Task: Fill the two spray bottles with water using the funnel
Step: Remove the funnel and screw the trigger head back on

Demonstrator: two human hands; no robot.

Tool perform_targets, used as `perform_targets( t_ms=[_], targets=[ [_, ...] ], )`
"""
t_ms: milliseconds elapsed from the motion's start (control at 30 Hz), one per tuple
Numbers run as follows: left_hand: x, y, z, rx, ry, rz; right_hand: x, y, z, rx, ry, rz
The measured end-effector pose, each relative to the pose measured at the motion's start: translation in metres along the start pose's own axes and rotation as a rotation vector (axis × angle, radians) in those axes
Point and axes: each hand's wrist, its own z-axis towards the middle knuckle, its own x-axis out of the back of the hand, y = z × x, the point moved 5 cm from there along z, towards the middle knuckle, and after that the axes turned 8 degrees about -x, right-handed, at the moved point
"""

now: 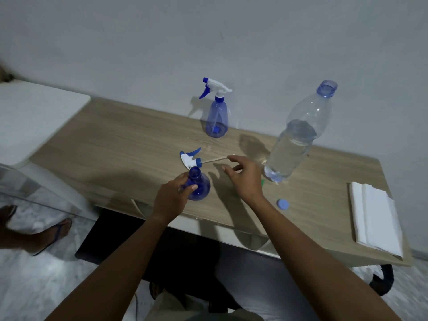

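Left hand (172, 195) gripping uncapped spray bottle (199, 185) (trigger head (191, 159) lying just behind), right hand (245, 176) beside it, fingers loose, empty

A home room: wooden desk (129, 144) against plain wall (208, 38), marble-patterned floor (41, 286).

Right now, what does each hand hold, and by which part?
The left hand grips the open spray bottle below its neck; the right hand holds nothing.

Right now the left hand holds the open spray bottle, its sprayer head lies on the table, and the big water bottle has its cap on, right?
Not quite: the head view shows the big water bottle uncapped, its blue cap lying on the table. The left hand does hold the open spray bottle.
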Motion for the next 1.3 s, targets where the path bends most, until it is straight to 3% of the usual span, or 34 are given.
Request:
perform_targets(
  t_ms=[300,567,767,967,1300],
  targets=[
    [0.043,-0.034,0.007,0.041,-0.007,-0.070,-0.103,-0.038,0.051,0.031,-0.268,-0.234],
    [0.067,-0.044,0.024,-0.119,-0.122,-0.097,-0.123,-0.033,0.064,0.089,-0.264,-0.347],
    [0.070,-0.046,0.043,-0.210,-0.209,-0.122,-0.087,-0.060,0.066,-0.030,-0.155,-0.013],
    [0.059,-0.041,0.063,-0.225,-0.292,-0.124,-0.024,-0.135,0.042,0.013,-0.060,0.510],
    [0.046,-0.033,0.077,-0.223,-0.328,-0.155,-0.001,-0.153,0.008,0.137,-0.008,0.658]
  ],
)
